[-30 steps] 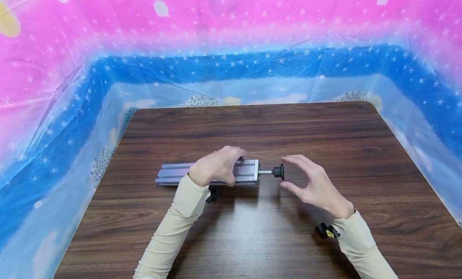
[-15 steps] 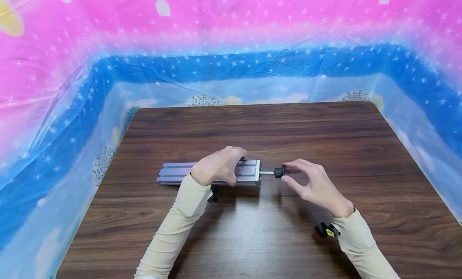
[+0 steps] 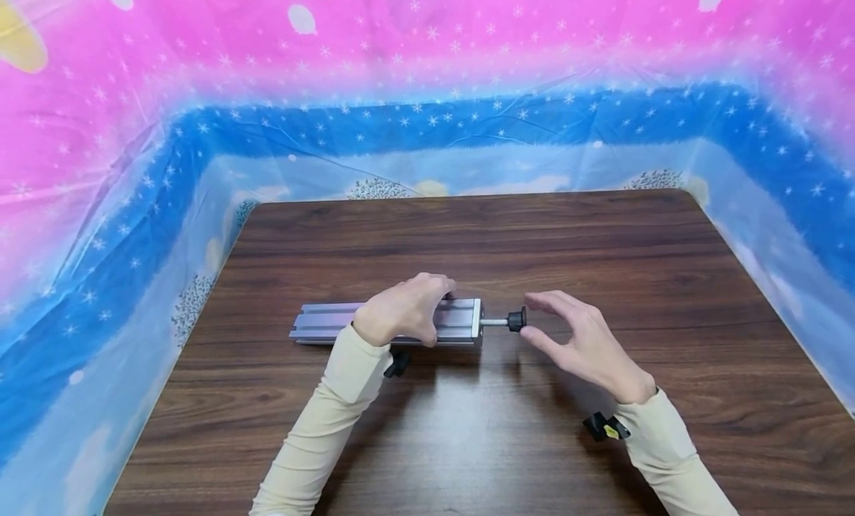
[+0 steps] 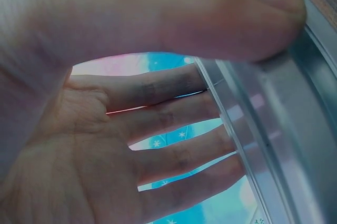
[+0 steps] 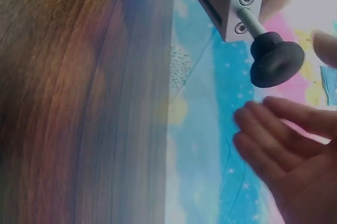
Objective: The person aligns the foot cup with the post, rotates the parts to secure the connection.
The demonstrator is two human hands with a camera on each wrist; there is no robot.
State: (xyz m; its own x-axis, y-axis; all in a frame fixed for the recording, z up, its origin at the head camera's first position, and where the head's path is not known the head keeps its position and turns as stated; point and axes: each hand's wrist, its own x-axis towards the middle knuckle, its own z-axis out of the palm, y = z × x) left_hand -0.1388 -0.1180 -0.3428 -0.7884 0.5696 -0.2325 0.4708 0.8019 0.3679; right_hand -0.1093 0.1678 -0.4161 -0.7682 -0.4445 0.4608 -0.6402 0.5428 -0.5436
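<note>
My left hand (image 3: 404, 308) grips a silver aluminium profile (image 3: 327, 321) with lengthwise slots, thumb on its near side and fingers on the far side. In the left wrist view, the thumb presses along the profile (image 4: 295, 129) and the fingertips reach its other face. A threaded rod (image 3: 494, 321) sticks out of the end plate (image 5: 245, 9) on the right, which has two screws. At the rod's tip is a black levelling foot (image 5: 278, 60) with a round, flared base. My right hand (image 3: 588, 345) is beside the foot, thumb and fingers spread apart around its outer end.
Both hands work over a dark wood-grain table (image 3: 467, 241). A pink and blue patterned cloth (image 3: 427, 122) hangs around its back and sides. Black wrist devices (image 3: 604, 427) sit under the sleeves, low over the tabletop.
Half a second ago my right thumb and fingers closed in on the levelling foot; now they are spread off it. My left hand keeps its grip on the profile, which stays in place.
</note>
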